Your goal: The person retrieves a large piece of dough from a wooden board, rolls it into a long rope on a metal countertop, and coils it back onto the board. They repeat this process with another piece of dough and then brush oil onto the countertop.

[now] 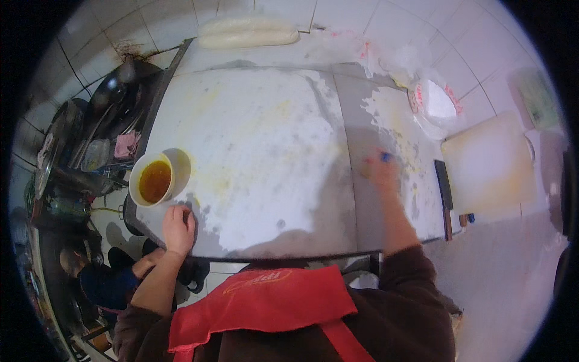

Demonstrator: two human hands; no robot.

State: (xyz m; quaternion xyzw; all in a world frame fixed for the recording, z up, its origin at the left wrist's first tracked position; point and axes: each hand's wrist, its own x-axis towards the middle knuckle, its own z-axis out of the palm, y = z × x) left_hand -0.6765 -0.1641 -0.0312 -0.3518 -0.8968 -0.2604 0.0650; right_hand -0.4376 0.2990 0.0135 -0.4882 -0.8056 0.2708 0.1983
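Observation:
My left hand (179, 230) rests at the near left of the worktop (253, 149), fingers curled together with nothing visible in them. Just beyond its fingertips stands a white bowl (134, 186) of orange-brown oily liquid (155, 182). Over the right part of the worktop my right hand (383, 171) is blurred. A small blue spot (385, 156) and a reddish smear show at its fingers; whether it grips something cannot be made out. Ragged white patches and yellow smears cover much of the surface.
Pale dough (249, 32) lies at the back wall. At right are a plastic bag (436, 102) with red print, a cleaver (443, 185) and a cutting board (488, 163). A wok (120, 97) and pink cloth (126, 145) are at left; another person (108, 283) is low beside the worktop.

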